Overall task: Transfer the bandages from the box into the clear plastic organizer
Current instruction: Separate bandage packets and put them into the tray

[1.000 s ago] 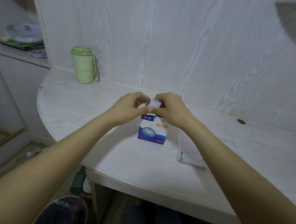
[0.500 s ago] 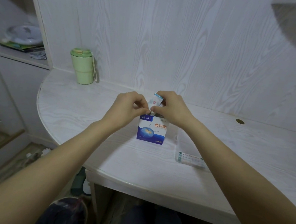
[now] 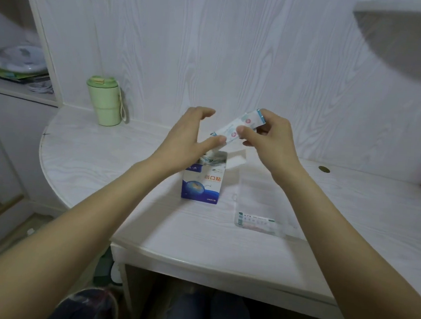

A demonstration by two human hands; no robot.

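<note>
Both hands have come apart and risen from the box top since half a second ago, and a wrapped bandage strip [image 3: 239,127] is now drawn clear of the box [image 3: 202,183]. Right hand [image 3: 268,141] pinches that strip between thumb and fingers near its upper end, so its grip is closed on the bandage; the strip slants down to the left, above the box opening. Left hand [image 3: 188,138] has a released grip: its fingers are spread and loosely bent, the thumb tip at or just beside the strip's lower end, and I cannot tell whether it truly touches.

Below them the blue and white box stands upright on the desk [image 3: 104,164], its top flap open to the right, with more wrapped bandages showing in its mouth. Just to the right of the box lies the clear plastic organizer [image 3: 258,212], flat on the desk, with a printed label at its near end. A pale green lidded cup [image 3: 104,102] stands well apart at the back left of the desk by the wall.
</note>
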